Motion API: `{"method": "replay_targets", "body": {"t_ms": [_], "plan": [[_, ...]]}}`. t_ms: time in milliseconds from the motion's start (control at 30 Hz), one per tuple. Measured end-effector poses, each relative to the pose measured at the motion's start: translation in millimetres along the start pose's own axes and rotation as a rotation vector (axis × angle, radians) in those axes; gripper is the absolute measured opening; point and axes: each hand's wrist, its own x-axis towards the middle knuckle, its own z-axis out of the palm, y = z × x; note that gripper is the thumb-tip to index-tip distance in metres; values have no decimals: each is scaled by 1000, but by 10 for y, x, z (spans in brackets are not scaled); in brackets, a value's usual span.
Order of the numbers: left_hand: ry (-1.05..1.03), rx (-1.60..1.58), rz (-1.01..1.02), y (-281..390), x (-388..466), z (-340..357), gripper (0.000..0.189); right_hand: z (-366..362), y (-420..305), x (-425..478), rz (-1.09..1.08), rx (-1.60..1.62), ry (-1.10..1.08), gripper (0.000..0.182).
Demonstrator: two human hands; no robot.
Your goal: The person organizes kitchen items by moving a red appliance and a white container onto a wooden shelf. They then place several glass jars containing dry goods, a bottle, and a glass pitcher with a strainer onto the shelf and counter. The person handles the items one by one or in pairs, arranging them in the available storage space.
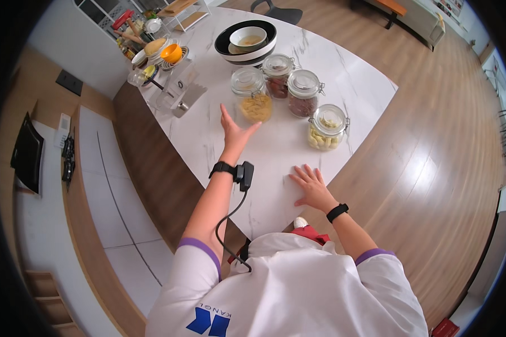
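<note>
My left hand is spread just in front of a clip-top glass jar of yellow pasta-like pieces, thumb and fingers apart. Whether it touches that jar I cannot tell. Behind and to the right stand a jar with dark red contents and a jar with brownish-purple contents. Nearer the table's right edge is a jar of pale green-yellow pieces. All these jars have their glass lids down. My right hand lies with fingers spread at the right edge of the marble-patterned table, holding nothing.
Nested bowls stand at the far side. On the left are a clear plastic container, a metal cup, an orange bowl and stacked plates. A black cable hangs from the device on my left wrist.
</note>
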Motion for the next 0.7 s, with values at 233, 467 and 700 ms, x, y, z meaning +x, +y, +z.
{"method": "replay_targets", "body": {"t_ms": [233,467,700], "plan": [[33,-151,-40,-182,474,388,137,-63,-19,-8,17,28,-32,97],[134,-224,-38,-282,528,640,115,-41,-11,-18,31,54,-28,97],[67,-212,53,-264,586,488,106,-74,-28,0,32,61,-9,91]]}}
